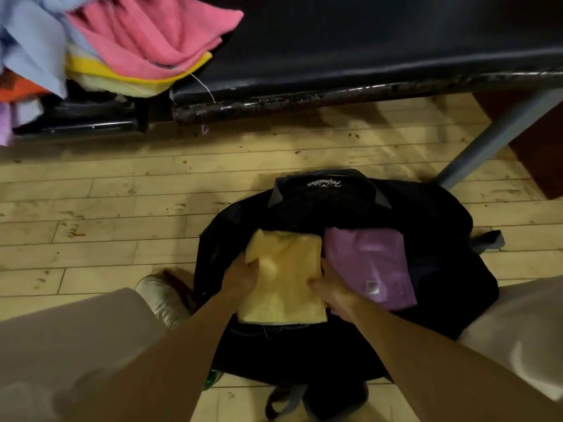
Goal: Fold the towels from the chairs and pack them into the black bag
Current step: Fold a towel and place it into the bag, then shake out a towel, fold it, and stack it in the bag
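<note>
A black bag (432, 214) lies open on the wooden floor between my knees. A folded yellow towel (289, 278) sits in its opening, beside a folded purple towel (371, 263) on the right. My left hand (242, 277) grips the yellow towel's left edge, thumb on top. My right hand (333, 292) grips its right edge, fingers tucked between the yellow and purple towels. More towels lie heaped on the black chair seats at the top left: a pink towel (152, 32) on top, a blue towel (33, 41) and a yellow towel (100, 71) under them.
Black padded chair seats (365, 56) run across the top, with a grey metal leg (487, 138) slanting down at the right. My shoe (161, 295) rests left of the bag. A dark brown piece of furniture (542, 147) stands at the right edge.
</note>
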The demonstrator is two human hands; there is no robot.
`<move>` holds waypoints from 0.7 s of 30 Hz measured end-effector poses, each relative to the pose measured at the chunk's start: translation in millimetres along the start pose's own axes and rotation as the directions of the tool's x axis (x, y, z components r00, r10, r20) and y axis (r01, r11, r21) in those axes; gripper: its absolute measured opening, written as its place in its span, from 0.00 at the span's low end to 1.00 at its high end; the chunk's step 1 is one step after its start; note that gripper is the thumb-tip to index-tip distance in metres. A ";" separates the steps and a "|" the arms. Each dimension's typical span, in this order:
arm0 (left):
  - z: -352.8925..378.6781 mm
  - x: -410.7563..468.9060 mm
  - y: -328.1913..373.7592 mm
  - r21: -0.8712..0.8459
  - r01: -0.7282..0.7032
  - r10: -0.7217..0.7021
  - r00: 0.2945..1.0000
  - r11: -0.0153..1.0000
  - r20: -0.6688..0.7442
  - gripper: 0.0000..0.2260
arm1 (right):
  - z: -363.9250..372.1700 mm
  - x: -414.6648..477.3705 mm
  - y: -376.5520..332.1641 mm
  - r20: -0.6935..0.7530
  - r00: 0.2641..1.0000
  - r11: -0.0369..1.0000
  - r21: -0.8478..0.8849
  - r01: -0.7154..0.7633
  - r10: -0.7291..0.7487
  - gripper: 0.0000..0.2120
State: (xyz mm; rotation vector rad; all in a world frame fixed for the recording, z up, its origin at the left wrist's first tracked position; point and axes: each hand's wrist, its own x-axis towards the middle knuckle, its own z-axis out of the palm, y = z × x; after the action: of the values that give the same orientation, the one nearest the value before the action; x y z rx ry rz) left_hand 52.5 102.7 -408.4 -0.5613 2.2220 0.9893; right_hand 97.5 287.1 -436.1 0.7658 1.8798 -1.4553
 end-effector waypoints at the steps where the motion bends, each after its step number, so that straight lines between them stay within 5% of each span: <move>1: -0.2 0.2 0.7 0.017 0.003 -0.003 1.000 1.000 0.001 0.23 | -1.8 0.0 -2.2 0.008 1.000 1.000 -0.013 -0.014 0.015 0.26; 8: -20.6 -22.6 21.4 0.050 0.009 -0.013 0.996 0.999 0.090 0.21 | -27.8 -15.6 -30.4 0.063 0.997 0.989 -0.147 -0.025 0.034 0.14; 12: -41.3 -48.7 54.1 0.113 -0.024 0.009 0.991 0.993 0.132 0.06 | -45.2 -38.0 -69.1 0.079 0.996 0.953 -0.297 0.059 -0.037 0.06; 17: -74.6 -93.0 96.4 0.135 -0.246 0.214 0.953 0.960 0.216 0.07 | -60.8 -94.7 -133.6 0.131 0.973 0.937 -0.272 0.221 -0.191 0.06; 21: -107.8 -143.9 132.1 -0.008 -0.430 0.418 0.873 0.903 0.250 0.09 | -71.4 -143.9 -188.0 0.179 0.926 0.872 -0.316 0.374 -0.333 0.10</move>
State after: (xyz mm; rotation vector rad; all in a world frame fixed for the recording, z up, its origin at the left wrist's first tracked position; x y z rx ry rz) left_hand 34.9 120.0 -186.6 0.0859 2.1749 1.1473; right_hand 35.0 305.8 -197.5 0.1643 2.1802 -1.2862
